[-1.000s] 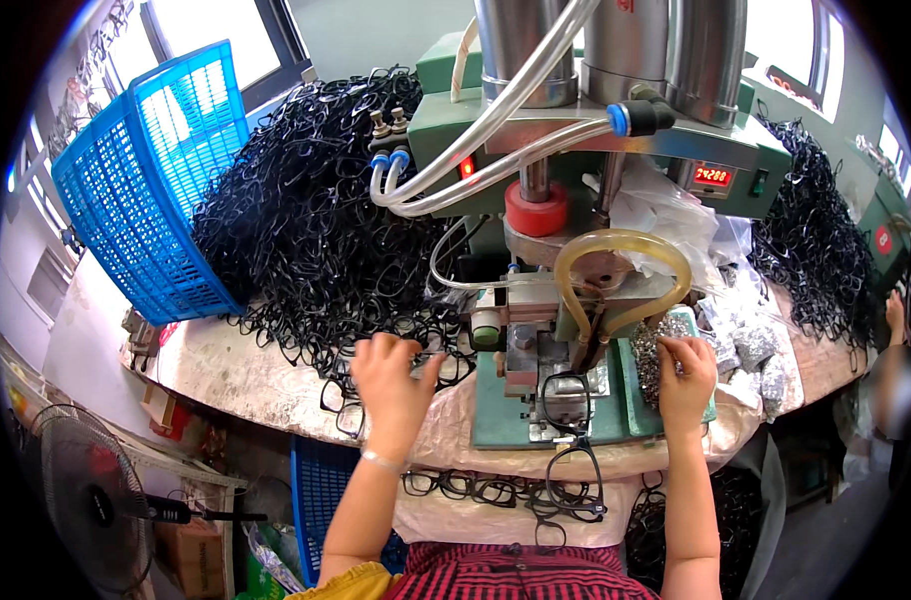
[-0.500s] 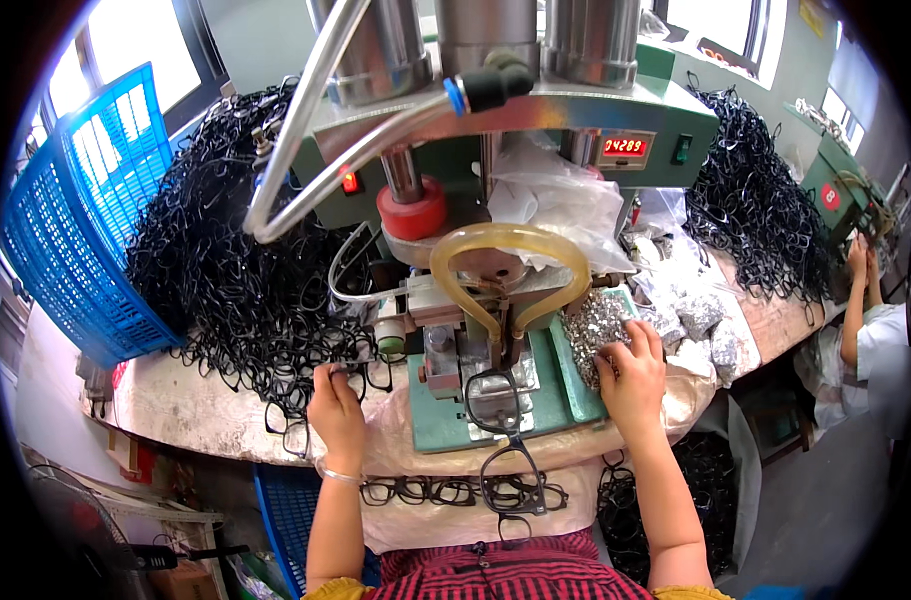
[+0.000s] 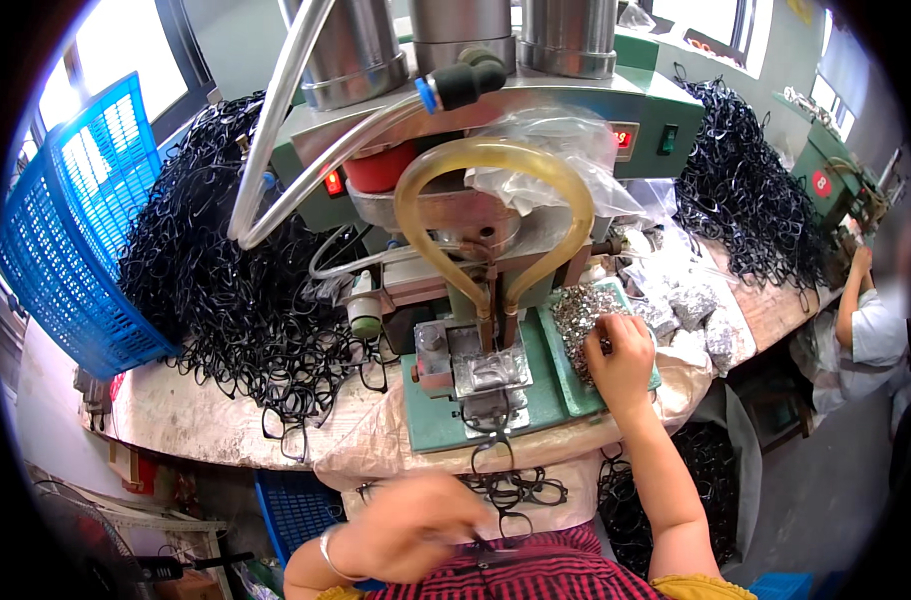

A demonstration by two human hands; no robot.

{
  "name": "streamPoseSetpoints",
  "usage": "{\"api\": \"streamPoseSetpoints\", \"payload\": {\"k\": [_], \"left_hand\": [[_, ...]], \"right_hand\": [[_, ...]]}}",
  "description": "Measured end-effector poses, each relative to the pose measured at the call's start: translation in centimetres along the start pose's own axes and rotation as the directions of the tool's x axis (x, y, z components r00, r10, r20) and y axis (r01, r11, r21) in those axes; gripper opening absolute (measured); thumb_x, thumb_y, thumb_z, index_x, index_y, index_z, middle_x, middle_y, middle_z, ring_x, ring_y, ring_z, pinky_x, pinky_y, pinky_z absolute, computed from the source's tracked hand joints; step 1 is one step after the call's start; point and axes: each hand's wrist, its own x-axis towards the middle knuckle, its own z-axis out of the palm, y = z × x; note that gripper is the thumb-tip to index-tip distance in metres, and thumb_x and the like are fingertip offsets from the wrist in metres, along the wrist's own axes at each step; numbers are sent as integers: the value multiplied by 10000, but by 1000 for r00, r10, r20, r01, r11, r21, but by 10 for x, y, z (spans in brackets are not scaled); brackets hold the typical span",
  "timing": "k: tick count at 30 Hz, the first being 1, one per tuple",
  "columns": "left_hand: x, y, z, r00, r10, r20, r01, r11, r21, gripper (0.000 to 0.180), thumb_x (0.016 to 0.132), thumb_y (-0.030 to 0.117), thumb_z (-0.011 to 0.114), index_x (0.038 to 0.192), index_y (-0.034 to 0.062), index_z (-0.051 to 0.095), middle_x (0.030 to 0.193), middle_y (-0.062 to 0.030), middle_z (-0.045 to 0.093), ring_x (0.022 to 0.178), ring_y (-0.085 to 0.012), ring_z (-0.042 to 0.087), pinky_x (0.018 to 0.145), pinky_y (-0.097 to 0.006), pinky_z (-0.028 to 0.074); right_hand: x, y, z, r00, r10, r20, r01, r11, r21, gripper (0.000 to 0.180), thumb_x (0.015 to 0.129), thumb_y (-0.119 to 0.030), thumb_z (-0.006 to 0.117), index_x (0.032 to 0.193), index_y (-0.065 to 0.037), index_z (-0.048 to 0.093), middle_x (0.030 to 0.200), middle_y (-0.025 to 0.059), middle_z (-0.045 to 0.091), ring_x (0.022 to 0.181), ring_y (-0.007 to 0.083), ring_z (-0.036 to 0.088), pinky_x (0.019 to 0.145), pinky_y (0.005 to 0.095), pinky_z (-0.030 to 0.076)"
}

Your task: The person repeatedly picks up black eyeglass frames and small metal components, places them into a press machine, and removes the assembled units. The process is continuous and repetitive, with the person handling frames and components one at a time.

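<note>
My left hand (image 3: 416,525) is smeared by motion above my lap, so its fingers and anything in them cannot be made out. My right hand (image 3: 621,355), fingers pinched together, is over the heap of small metal pieces (image 3: 579,318) in a green tray (image 3: 584,402); whatever it pinches is hidden. Between the hands, a black eyeglass frame (image 3: 492,457) hangs off the front of the press's metal fixture (image 3: 491,372). Two rods under a looped yellowish tube (image 3: 582,205) stand over that fixture. More black eyeglass frames (image 3: 526,488) lie on the cloth at my lap.
Large piles of black eyeglass frames (image 3: 226,260) (image 3: 741,190) flank the press. A blue basket (image 3: 86,230) tilts at the left. Small plastic bags (image 3: 696,310) sit right of the tray. A dark bin of frames (image 3: 691,490) stands below. Another person's arm (image 3: 854,300) shows far right.
My left hand has come from the left pile's edge toward my lap. The press's red pad and tube loop have risen. My right hand stays at the tray. The whole view has shifted slightly.
</note>
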Motion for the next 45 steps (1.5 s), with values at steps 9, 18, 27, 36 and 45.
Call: {"api": "streamPoseSetpoints", "payload": {"k": [9,18,27,36,45], "left_hand": [[-23,-51,-6,734,-227,-640,120,971,-207,186,1045,190,461,1042,13,520,856,-103,590,642,-120,543,565,-241,464],[33,-27,-14,543,-61,-838,-163,971,-176,188,1050,171,429,1137,27,514,902,-74,562,709,-90,496,565,-219,448],[59,-26,-18,583,241,-776,-93,968,231,190,965,94,623,1055,-54,545,1002,-149,601,857,-197,622,825,-310,542],[59,-33,-27,621,303,-723,-167,952,255,163,941,33,611,1064,-55,550,1024,-159,612,870,-194,620,794,-288,509],[35,-56,4,850,514,-112,-352,714,606,305,701,132,748,1007,133,755,1048,-11,740,765,-209,575,856,-413,528]], "right_hand": [[1,4,-10,1000,-29,11,28,999,43,168,746,29,685,900,-37,700,817,125,686,813,326,652,738,402,524],[29,-70,-12,809,415,416,-509,143,849,137,936,-27,626,1038,38,689,955,78,715,860,130,662,813,252,513],[6,-124,6,954,198,226,-289,397,871,405,860,27,694,1218,49,506,1103,112,638,959,136,642,871,270,501],[22,-127,-22,877,196,439,-480,309,821,562,850,14,664,1343,56,397,1157,132,615,1025,175,622,948,311,465],[-8,-22,-28,970,118,214,-115,993,-28,195,775,-66,728,967,-65,696,1181,191,620,1183,384,561,992,452,455]]}}
